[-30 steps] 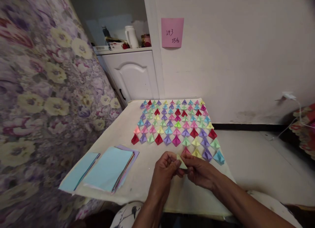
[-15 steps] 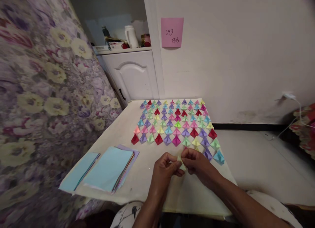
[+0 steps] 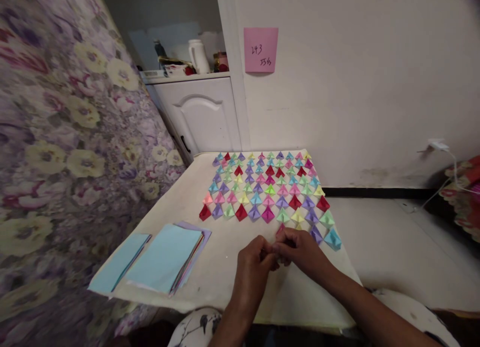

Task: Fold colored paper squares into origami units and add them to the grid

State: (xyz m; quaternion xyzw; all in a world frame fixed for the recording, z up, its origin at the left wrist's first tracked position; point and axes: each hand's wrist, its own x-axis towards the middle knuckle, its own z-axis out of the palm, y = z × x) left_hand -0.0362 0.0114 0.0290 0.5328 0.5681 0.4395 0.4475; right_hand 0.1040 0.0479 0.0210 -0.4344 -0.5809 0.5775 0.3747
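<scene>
My left hand and my right hand meet above the front part of the table, fingertips pinched close together. Between them is a small piece of pale yellow folded paper, now almost wholly hidden by the fingers. Just beyond the hands lie rows of small folded paper pieces in many colours. Nearest are a magenta folded piece, partly covered by my right hand, a purple one and a blue one at the right edge.
Stacks of coloured paper lie at the left: a larger light-blue-topped stack and a narrower one. The cream-covered table stands against a white cabinet and wall. A floral curtain hangs along the left side.
Both hands have drawn closer together and turned slightly inward. The yellow paper that showed between the fingertips is now nearly covered. The rows on the table look unchanged.
</scene>
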